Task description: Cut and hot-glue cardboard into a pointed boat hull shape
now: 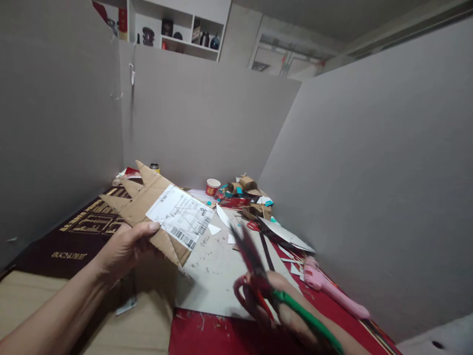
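While grey panels (207, 113) wall in the workspace at the back and on both sides, my head view looks down on a red counter (207, 335) with a white board (218, 291) lying on it, and I take that board as my landmark. Small dark crumbs and a white triangular scrap (214, 229) dot its surface. Left of the board I have a dark case (70, 239) with gold lettering and, nearer to me, a pale wood-grained surface (33, 310). Just beyond its far edge stands a red-and-white paper cup (213, 187), with brown cardboard rolls (248, 184) to the right of the cup. A pink object (332, 291) lies to the right of the board. High up behind it, over the panels, I can see white shelving (177, 19) with dark ornaments.

In the same view, my left hand (133, 244) is closed on a cardboard piece (148, 192), thumb on top and fingers tucked beneath. I have that piece raised over the board's left part and the dark case; its spiky points face left, and a white shipping label (181, 214) covers much of its right half. My right hand (290, 301) grips red-handled scissors (254, 259) above the board's right part, blades pointing away. They are blurred, so I cannot tell how far the blades are parted.
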Available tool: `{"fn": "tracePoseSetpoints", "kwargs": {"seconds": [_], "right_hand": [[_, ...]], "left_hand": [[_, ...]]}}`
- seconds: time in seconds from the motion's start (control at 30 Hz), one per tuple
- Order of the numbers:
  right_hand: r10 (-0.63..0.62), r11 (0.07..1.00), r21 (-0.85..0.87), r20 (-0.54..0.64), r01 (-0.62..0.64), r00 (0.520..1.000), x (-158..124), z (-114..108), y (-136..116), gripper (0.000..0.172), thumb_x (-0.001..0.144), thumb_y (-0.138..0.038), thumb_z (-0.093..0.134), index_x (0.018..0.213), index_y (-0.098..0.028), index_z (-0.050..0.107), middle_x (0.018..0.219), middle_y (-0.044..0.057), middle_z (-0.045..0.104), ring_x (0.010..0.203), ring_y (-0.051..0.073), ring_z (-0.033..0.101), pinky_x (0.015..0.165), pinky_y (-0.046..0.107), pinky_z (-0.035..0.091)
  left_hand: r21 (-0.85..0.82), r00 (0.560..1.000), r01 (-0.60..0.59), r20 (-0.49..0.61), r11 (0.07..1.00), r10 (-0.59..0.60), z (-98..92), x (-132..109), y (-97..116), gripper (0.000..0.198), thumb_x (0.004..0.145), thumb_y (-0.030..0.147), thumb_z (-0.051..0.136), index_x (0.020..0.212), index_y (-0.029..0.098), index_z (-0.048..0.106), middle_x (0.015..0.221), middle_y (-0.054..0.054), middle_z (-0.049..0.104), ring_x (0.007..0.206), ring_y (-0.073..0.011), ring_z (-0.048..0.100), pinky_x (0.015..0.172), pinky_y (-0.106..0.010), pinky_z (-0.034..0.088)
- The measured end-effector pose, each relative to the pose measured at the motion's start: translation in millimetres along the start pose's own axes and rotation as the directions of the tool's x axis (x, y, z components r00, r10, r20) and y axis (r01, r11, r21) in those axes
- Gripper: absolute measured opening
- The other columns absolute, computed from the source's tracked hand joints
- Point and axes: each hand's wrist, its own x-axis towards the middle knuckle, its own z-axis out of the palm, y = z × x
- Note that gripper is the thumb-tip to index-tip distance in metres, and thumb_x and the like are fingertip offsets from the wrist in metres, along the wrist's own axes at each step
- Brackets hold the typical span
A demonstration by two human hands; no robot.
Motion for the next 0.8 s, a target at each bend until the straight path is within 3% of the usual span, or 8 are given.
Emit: {"fn": "tracePoseSetpoints", "kwargs": {"seconds": [0.1,0.23,0.33,0.47,0.57,0.63,0.8], "right_hand": [[-0.026,0.925,0.362,-0.241,0.115,0.97,3.7,11.2,14.6,0.05,0.08,-0.068,0.056,0.086,-0.019,0.053,0.063,-0.001,0.053,0.05,0.012,0.044,0.049,0.025,0.037],[-0.01,0.79,0.555,-0.411,0.259,0.911,12.0,25.8,25.2,0.042,0.08,-0.055,0.065,0.096,-0.018,0.055,0.075,0.004,0.064,0.054,0.014,0.056,0.057,0.03,0.049],[-0.002,0.754,0.6,-0.407,0.268,0.914,16.2,27.7,23.4,0.032,0.082,-0.046,0.068,0.09,-0.017,0.057,0.056,-0.002,0.06,0.05,0.014,0.058,0.053,0.026,0.05],[0.038,0.774,0.598,-0.374,0.209,0.927,16.0,25.3,17.6,0.026,0.078,-0.033,0.074,0.092,-0.014,0.062,0.07,0.001,0.066,0.053,0.01,0.06,0.051,0.021,0.051],[0.025,0.8,0.542,-0.461,0.259,0.887,15.6,24.4,14.8,0.026,0.079,-0.032,0.073,0.094,-0.015,0.062,0.075,0.001,0.067,0.055,0.011,0.062,0.051,0.021,0.052],[0.038,0.816,0.506,-0.528,0.278,0.848,16.4,23.7,13.1,0.027,0.078,-0.034,0.073,0.094,-0.015,0.061,0.075,0.002,0.067,0.054,0.012,0.062,0.05,0.023,0.053],[0.066,0.844,0.453,-0.617,0.287,0.784,19.5,23.8,9.8,0.027,0.078,-0.036,0.073,0.091,-0.015,0.062,0.075,0.003,0.068,0.057,0.013,0.064,0.053,0.024,0.054]], "left_hand": [[0.035,0.993,0.068,0.094,0.997,-0.071,5.4,-1.4,-7.7,0.045,0.069,0.027,0.076,0.112,0.017,0.069,0.1,-0.009,0.076,0.092,-0.0271,0.07,0.073,-0.03,0.059],[0.172,0.968,0.132,0.189,0.976,-0.164,15.2,-1.5,-24.5,0.059,0.066,0.032,0.079,0.122,0.018,0.065,0.111,-0.011,0.073,0.113,-0.0339,0.062,0.093,-0.037,0.052],[0.265,0.948,0.159,0.227,0.951,-0.222,27.9,-4.2,-33.6,0.06,0.065,0.033,0.08,0.122,0.019,0.065,0.114,-0.01,0.072,0.112,-0.0345,0.061,0.095,-0.038,0.05],[0.249,0.942,0.226,0.19,0.942,-0.277,40.3,-10.1,-35.8,0.05,0.067,0.034,0.078,0.114,0.019,0.068,0.101,-0.008,0.075,0.088,-0.0281,0.069,0.072,-0.031,0.056],[0.234,0.933,0.267,0.18,0.935,-0.312,38.0,-9.4,-32.9,0.041,0.071,0.039,0.078,0.106,0.019,0.069,0.091,-0.008,0.075,0.072,-0.0194,0.067,0.061,-0.024,0.053],[0.211,0.911,0.259,0.27,0.942,-0.311,33.7,-6.6,-31.5,0.049,0.07,0.039,0.08,0.113,0.02,0.066,0.1,-0.01,0.073,0.081,-0.0207,0.068,0.068,-0.027,0.055],[0.238,0.792,0.291,0.483,0.927,-0.373,31.4,-5.0,-37.6,0.071,0.068,0.025,0.083,0.133,0.023,0.052,0.124,-0.016,0.065,0.104,-0.0277,0.066,0.087,-0.037,0.053]]}}
